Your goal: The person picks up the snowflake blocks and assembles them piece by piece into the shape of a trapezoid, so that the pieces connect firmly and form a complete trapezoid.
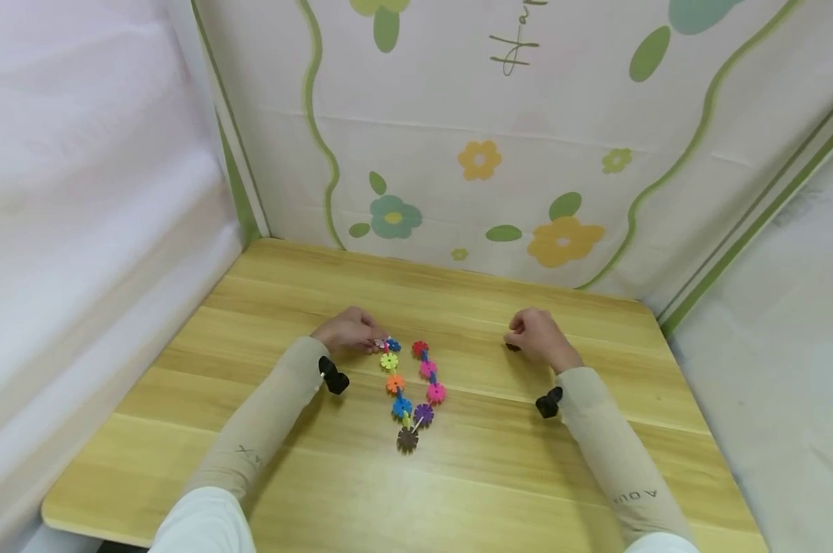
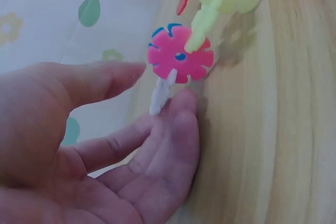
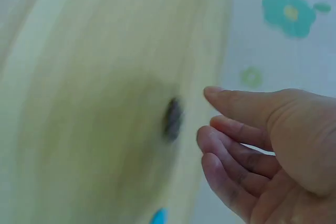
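A chain of notched, flower-like plastic discs (image 1: 402,407) lies on the table in a V shape, in several colours. My left hand (image 1: 350,332) is at its upper left end. In the left wrist view, a white disc (image 2: 161,97) joined to a pink disc (image 2: 170,59) rests against the fingers of the left hand (image 2: 100,145), the thumb apart from them. My right hand (image 1: 539,336) hovers over a single dark disc (image 1: 513,348) to the right of the chain. In the right wrist view, the dark disc (image 3: 172,120) lies in front of the spread thumb and fingers (image 3: 212,137), seemingly untouched.
The wooden table (image 1: 305,476) has a white cloth wall (image 1: 423,92) with printed flowers at its back, and white fabric on both sides. A small blue piece (image 3: 159,216) shows at the bottom of the right wrist view.
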A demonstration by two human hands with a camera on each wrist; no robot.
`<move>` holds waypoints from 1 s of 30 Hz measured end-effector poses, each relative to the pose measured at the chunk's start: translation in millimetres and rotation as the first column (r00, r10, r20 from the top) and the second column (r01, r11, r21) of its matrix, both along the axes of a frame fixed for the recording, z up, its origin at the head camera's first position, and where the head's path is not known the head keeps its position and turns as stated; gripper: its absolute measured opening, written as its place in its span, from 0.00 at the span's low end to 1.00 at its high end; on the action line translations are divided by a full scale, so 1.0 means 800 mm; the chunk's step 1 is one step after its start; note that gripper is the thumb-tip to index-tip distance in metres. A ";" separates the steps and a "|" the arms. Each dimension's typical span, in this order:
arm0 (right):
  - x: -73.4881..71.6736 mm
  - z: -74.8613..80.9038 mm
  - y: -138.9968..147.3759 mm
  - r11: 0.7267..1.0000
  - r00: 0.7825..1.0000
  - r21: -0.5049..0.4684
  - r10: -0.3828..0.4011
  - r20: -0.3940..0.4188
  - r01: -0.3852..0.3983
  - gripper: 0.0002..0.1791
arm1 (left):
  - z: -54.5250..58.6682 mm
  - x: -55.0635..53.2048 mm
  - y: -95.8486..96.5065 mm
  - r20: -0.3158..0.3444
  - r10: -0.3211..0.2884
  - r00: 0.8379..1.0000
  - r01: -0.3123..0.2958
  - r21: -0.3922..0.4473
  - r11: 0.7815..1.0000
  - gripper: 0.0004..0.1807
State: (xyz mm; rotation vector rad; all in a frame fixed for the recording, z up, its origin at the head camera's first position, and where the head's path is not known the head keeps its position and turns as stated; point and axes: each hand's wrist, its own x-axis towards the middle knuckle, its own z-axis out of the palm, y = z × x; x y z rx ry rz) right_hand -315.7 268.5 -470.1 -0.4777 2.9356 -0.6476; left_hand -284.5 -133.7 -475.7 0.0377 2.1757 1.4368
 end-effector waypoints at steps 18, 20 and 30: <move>0.013 -0.032 0.030 0.985 0.991 -0.144 -0.082 0.103 0.097 0.13 | 0.001 0.007 0.003 -0.005 -0.038 0.999 0.038 0.012 0.999 0.23; 0.016 -0.028 0.021 0.976 0.987 -0.192 -0.081 0.136 0.107 0.11 | -0.001 0.007 0.002 0.007 -0.028 1.000 0.028 0.031 0.999 0.23; 0.023 -0.013 -0.052 0.908 0.974 -0.412 0.024 0.227 0.073 0.08 | -0.009 0.012 0.000 0.025 -0.012 1.000 0.009 0.088 0.996 0.24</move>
